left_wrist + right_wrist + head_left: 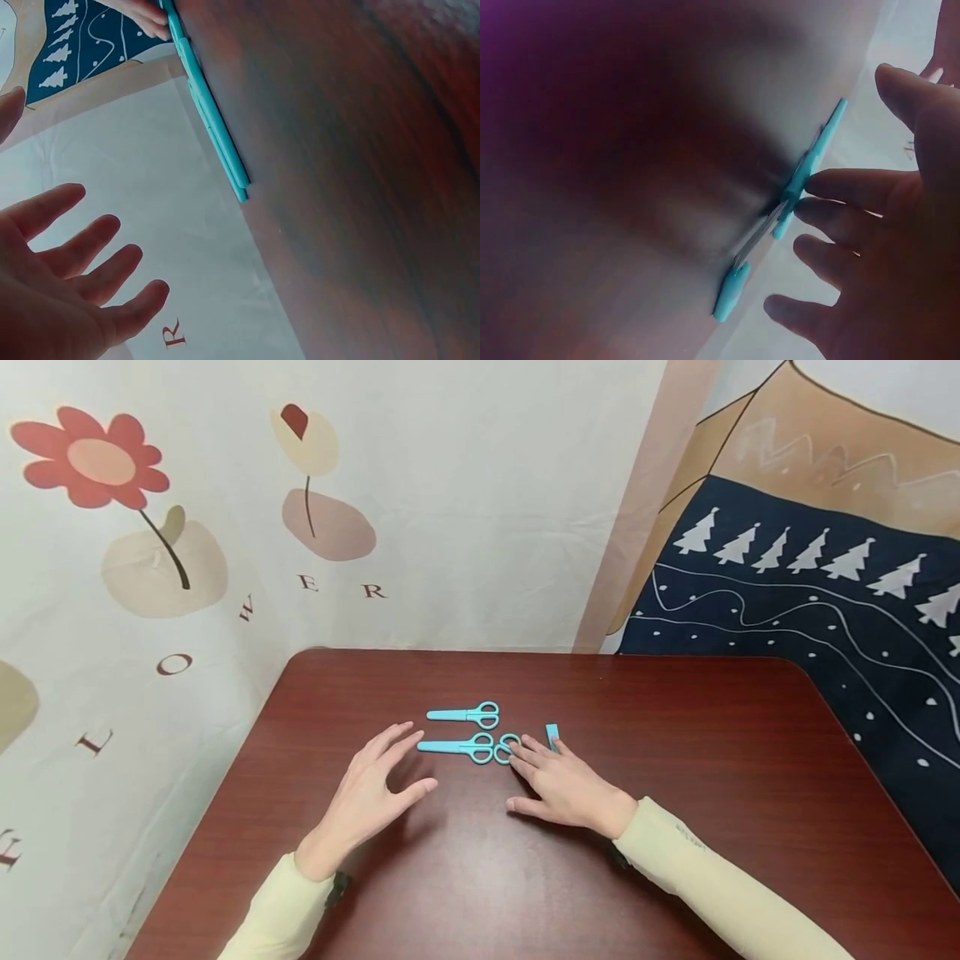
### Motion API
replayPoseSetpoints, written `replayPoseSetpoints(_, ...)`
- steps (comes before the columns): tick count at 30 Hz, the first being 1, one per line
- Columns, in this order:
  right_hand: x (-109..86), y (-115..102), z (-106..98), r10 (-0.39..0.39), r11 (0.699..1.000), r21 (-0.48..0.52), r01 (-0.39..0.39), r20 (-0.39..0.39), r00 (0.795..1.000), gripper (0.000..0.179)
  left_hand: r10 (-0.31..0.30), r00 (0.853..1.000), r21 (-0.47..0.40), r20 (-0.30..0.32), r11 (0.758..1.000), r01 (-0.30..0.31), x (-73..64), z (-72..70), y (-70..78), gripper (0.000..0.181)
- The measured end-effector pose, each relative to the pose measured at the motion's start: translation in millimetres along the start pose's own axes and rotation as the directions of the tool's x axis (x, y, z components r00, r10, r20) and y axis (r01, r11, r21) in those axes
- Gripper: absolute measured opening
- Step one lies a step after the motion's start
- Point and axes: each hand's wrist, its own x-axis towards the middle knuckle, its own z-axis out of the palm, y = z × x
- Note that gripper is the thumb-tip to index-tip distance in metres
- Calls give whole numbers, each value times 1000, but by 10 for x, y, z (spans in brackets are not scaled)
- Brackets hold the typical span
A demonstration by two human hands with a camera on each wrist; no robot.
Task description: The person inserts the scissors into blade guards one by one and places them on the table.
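Two light-blue scissors lie on the table with their blades covered, the upper scissors behind the lower scissors. A third pair of scissors has its finger loops beside those of the lower pair. My right hand spreads over it, fingertips right at its loops. The right wrist view shows its bare metal blades reaching to a short blue blade cover. My left hand holds nothing; its fingers are spread near the lower scissors' tip. The right hand hides the third pair's blades in the head view.
A brown wooden table with rounded corners bears the scissors. Behind it hangs a pale cloth printed with flowers and letters. A dark blue cloth with white trees is at the right.
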Motion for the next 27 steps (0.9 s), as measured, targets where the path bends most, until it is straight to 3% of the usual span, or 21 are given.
replayPoseSetpoints(10,-405,-29,-72,-79,996,28,80,-28,996,61,-19,1000,-20,4,1000,19,47,19,57,63)
replayPoseSetpoints(17,-647,30,-82,-88,991,88,97,-105,991,53,-6,1000,-24,11,1000,6,83,74,76,62)
replayPoseSetpoints(27,-976,121,-81,-90,994,47,100,-176,980,39,31,999,-27,12,999,-31,148,132,112,61)
